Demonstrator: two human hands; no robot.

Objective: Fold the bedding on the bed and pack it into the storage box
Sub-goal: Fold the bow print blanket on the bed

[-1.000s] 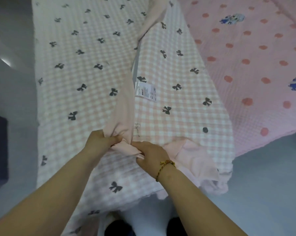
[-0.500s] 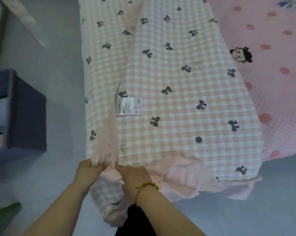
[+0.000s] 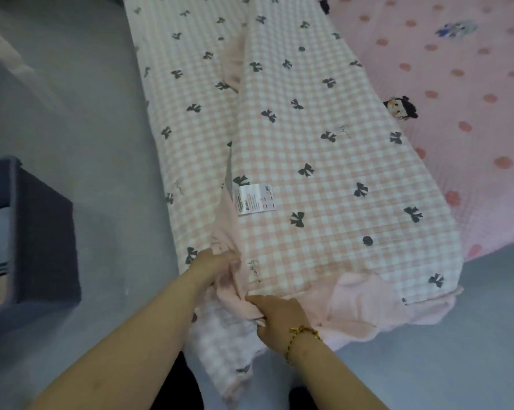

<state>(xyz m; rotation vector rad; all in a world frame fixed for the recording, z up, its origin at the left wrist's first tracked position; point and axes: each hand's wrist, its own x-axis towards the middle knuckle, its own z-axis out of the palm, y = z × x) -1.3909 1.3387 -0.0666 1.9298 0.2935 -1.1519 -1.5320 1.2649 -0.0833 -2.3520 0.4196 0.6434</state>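
Observation:
A pink-and-white checked blanket [image 3: 323,149] with dark bows lies folded lengthwise over the bed's near corner, its plain pink underside showing at the near end. A white care label [image 3: 257,199] sits on it. My left hand [image 3: 212,261] grips the bunched near edge of the blanket. My right hand [image 3: 275,313] pinches the pink underside just below and to the right. Part of the blanket hangs down over the bed edge between my arms. The dark blue storage box [image 3: 42,232] stands on the floor at the left.
The bed carries a pink dotted sheet [image 3: 457,84] with cartoon prints, to the right of the blanket. Grey floor [image 3: 72,99] lies to the left and at the bottom right. The storage box holds folded fabric at its left.
The view has swung left and the storage box has come into sight. Both hands keep hold of the blanket's near edge, and that end now hangs off the bed.

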